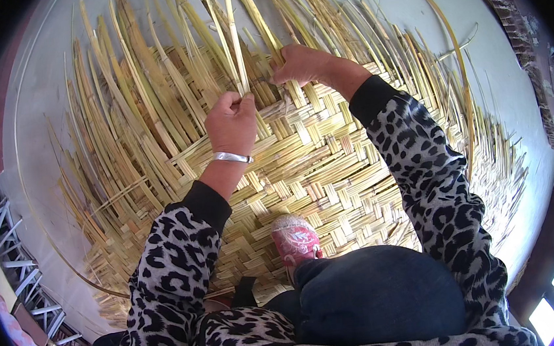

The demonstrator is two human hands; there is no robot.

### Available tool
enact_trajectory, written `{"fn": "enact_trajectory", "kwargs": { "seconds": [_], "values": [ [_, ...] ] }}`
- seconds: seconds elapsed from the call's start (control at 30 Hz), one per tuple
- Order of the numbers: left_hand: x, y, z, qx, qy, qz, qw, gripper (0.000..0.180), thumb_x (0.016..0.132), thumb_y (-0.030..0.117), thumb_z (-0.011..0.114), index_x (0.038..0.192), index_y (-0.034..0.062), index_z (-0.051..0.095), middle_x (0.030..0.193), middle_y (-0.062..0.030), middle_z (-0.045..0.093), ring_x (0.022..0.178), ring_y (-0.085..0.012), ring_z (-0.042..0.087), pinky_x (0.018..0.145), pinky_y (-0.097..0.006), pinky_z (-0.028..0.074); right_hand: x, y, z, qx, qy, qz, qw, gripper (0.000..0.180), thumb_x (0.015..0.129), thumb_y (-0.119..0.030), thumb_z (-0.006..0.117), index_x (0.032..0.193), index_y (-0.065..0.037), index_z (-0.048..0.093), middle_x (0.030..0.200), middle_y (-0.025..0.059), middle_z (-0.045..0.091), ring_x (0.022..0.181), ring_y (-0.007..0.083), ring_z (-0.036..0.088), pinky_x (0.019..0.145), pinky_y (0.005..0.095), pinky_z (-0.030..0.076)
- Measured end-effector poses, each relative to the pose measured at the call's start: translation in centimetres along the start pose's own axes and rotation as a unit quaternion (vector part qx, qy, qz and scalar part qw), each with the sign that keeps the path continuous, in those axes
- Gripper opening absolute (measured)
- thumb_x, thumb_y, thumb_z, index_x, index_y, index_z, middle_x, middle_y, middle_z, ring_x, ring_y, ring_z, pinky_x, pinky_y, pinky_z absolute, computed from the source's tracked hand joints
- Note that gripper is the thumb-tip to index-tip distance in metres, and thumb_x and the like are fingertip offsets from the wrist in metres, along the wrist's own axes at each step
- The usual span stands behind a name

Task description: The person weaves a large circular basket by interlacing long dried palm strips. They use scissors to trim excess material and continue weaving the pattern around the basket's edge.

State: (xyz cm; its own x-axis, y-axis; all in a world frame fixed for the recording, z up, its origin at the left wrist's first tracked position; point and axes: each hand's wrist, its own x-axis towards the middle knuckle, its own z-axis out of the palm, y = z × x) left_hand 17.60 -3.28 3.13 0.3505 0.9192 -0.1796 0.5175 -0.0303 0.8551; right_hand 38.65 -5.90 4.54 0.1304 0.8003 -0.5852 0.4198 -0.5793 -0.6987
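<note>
Spread on the floor below me is a mat (329,168) of flat split reed strips, woven in a zigzag pattern. Long unwoven strip ends fan out from its far side. My left hand (231,125), with a silver bracelet at its wrist, is closed in a pinch on a pale reed strip (238,58) that points away from me. A little further right, my right hand (307,65) has its thumb and fingers closed round another upright strip (253,10) at the weaving edge. The exact fingertip contact of the right hand is partly hidden.
My pink patterned shoe (294,237) rests on the mat, and my bent knee (380,296) is close by. Thin curved canes (460,65) lie at the mat's right and left. Pale floor (42,127) surrounds it; metal bars (25,264) stand at far left.
</note>
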Motion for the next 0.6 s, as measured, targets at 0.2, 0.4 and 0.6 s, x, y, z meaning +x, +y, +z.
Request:
{"fn": "enact_trajectory", "kwargs": {
  "seconds": [0.2, 0.4, 0.6],
  "values": [
    [0.5, -1.4, 1.0, -0.075, 0.018, -0.040, 0.996, 0.021, 0.082, 0.018, 0.071, 0.081, -0.0018, 0.065, 0.063, -0.0088, 0.064, 0.055, -0.0149, 0.058, 0.056, -0.030, 0.047, -0.9, 0.3, 2.2, -0.026, 0.104, -0.049, 0.993, 0.044, 0.073, -0.033, 0.076, 0.099, 0.002, 0.067, 0.089, 0.0178, 0.069, 0.080, 0.0297, 0.067, 0.074, 0.0375, 0.054],
    [0.8, -1.8, 1.8, -0.059, 0.023, -0.026, 0.998, 0.023, 0.082, 0.020, 0.071, 0.084, -0.0021, 0.065, 0.066, -0.0103, 0.065, 0.058, -0.0173, 0.059, 0.057, -0.032, 0.047, -0.7, 1.5, 3.3, 0.011, 0.115, -0.031, 0.993, 0.042, 0.074, -0.029, 0.074, 0.104, 0.000, 0.065, 0.086, 0.0182, 0.068, 0.079, 0.0288, 0.066, 0.075, 0.0378, 0.053],
    [1.9, -0.8, 1.6, 0.144, -0.066, 0.096, 0.983, 0.021, 0.083, 0.022, 0.067, 0.088, 0.0014, 0.067, 0.076, -0.0169, 0.066, 0.071, -0.0347, 0.063, 0.067, -0.041, 0.050, -1.4, 2.8, 3.1, 0.145, 0.082, -0.085, 0.982, 0.037, 0.078, -0.018, 0.072, 0.109, 0.001, 0.066, 0.091, 0.0145, 0.068, 0.084, 0.0214, 0.062, 0.080, 0.0345, 0.049]
  ]
}}
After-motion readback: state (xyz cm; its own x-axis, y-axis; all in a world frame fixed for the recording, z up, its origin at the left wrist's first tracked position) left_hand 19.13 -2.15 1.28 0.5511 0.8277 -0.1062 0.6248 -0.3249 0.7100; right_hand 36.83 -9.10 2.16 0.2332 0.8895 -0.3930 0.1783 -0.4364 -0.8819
